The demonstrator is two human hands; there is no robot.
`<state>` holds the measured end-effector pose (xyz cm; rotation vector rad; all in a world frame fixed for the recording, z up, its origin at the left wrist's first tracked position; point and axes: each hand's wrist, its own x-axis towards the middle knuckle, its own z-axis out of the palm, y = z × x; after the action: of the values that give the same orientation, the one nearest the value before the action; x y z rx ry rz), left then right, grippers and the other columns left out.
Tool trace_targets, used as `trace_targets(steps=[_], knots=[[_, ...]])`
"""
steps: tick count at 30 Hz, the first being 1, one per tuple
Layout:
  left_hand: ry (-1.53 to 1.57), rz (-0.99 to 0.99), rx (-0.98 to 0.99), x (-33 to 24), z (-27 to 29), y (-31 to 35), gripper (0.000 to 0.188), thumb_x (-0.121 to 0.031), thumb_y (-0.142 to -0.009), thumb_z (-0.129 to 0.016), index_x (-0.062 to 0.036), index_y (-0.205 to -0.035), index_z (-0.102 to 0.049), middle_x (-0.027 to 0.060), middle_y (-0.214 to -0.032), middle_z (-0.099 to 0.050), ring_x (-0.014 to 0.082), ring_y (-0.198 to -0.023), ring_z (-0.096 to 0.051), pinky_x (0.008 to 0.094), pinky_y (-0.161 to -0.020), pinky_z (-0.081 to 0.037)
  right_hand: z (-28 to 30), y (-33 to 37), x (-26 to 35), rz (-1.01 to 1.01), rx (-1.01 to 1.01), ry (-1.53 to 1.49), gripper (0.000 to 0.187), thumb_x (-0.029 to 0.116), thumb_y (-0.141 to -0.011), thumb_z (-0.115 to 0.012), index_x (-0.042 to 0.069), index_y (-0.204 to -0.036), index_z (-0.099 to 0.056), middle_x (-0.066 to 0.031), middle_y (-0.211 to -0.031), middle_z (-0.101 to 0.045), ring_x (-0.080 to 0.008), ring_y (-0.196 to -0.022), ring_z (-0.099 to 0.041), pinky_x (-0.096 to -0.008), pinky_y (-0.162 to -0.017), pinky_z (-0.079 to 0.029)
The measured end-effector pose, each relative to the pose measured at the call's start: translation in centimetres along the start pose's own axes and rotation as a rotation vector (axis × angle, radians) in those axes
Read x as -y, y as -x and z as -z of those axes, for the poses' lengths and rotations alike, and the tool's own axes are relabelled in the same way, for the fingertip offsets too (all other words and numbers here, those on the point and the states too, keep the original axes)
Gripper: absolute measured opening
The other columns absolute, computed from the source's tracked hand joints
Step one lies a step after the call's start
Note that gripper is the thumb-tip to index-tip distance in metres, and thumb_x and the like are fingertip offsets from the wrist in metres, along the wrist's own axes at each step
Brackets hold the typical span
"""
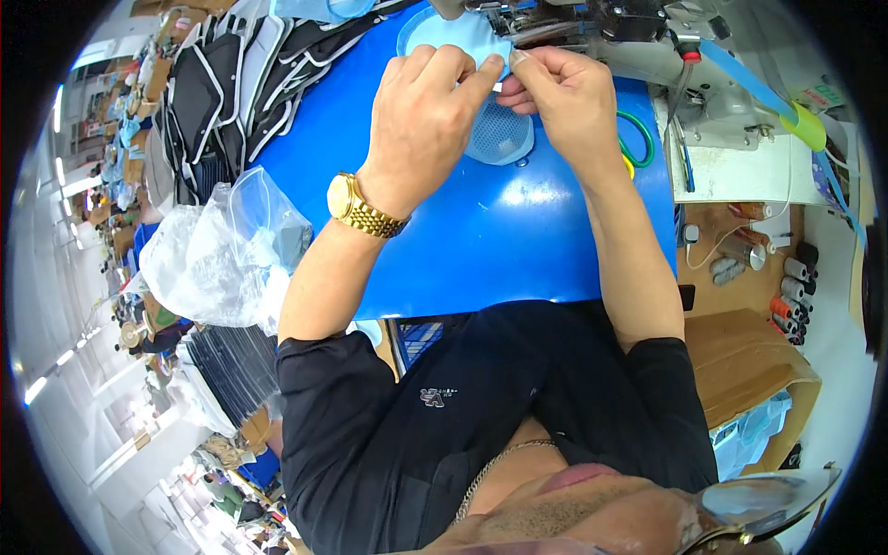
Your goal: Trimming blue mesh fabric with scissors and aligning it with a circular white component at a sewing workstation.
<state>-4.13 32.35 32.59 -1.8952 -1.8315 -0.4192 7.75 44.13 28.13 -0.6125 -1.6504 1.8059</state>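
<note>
Light blue fabric pieces lie at the far side of the blue work surface: a smooth rounded piece (pixel 455 30) and, below my fingers, a meshed one (pixel 500 137). My left hand (pixel 427 111), with a gold watch (pixel 344 196) on its wrist, pinches the fabric's edge between thumb and curled fingers. Right beside it my right hand (pixel 569 97) grips the same edge, thumb tip close to the left thumb. A small white tab (pixel 499 87) shows between the hands. Just beyond them is the sewing machine (pixel 555 28); its needle area is hard to make out.
Green-handled scissors (pixel 647 139) lie right of my right wrist. Black panels with white piping (pixel 208 92) are heaped at the left, above a clear plastic bag (pixel 199 264). A blue strip (pixel 745 79) runs from the machine. Thread spools (pixel 789 301) and a cardboard box (pixel 749 356) stand lower right.
</note>
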Motion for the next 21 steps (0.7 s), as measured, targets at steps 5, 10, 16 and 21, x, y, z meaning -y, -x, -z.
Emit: trace_targets(steps=[5,10,16,21], knots=[[0.043,-0.022,-0.069,0.0,-0.3,0.2,0.023,-0.006,-0.076,-0.067,-0.0103,-0.099,-0.071,-0.0004,-0.081,-0.056,0.0174,-0.075,-0.054,0.0324,-0.065,-0.042,-0.2,1.0,-0.1,-0.009,-0.055,-0.153,0.028,0.023,-0.092,-0.063,-0.003,-0.096,-0.072,-0.0111,-0.079,-0.073,-0.0163,-0.075,-0.072,-0.0270,-0.064,-0.057],[0.080,-0.041,-0.129,0.4,-0.5,0.1,0.015,-0.008,-0.075,-0.071,-0.0100,-0.089,-0.069,-0.0008,-0.078,-0.056,0.0171,-0.072,-0.053,0.0323,-0.063,-0.042,-0.2,1.0,-0.2,0.017,-0.069,-0.093,0.029,0.025,-0.091,-0.066,-0.003,-0.094,-0.073,-0.0105,-0.077,-0.072,-0.0172,-0.072,-0.071,-0.0256,-0.063,-0.056],[0.084,-0.050,-0.060,0.3,0.3,0.1,0.025,-0.003,-0.071,-0.073,-0.0104,-0.095,-0.071,0.0008,-0.081,-0.059,0.0192,-0.073,-0.055,0.0329,-0.065,-0.042,-0.3,-0.2,0.4,0.011,-0.028,0.157,0.031,0.025,-0.090,-0.068,-0.005,-0.091,-0.073,-0.0115,-0.076,-0.072,-0.0162,-0.067,-0.070,-0.0249,-0.063,-0.056],[0.070,-0.080,-0.122,0.0,-0.2,-0.9,0.011,-0.009,-0.077,-0.068,-0.0097,-0.088,-0.068,0.0007,-0.075,-0.055,0.0189,-0.071,-0.053,0.0326,-0.063,-0.041,-1.0,0.0,0.0,-0.038,-0.083,-0.134,0.029,0.023,-0.091,-0.067,-0.006,-0.090,-0.072,-0.0109,-0.078,-0.073,-0.0172,-0.067,-0.071,-0.0264,-0.065,-0.058]])
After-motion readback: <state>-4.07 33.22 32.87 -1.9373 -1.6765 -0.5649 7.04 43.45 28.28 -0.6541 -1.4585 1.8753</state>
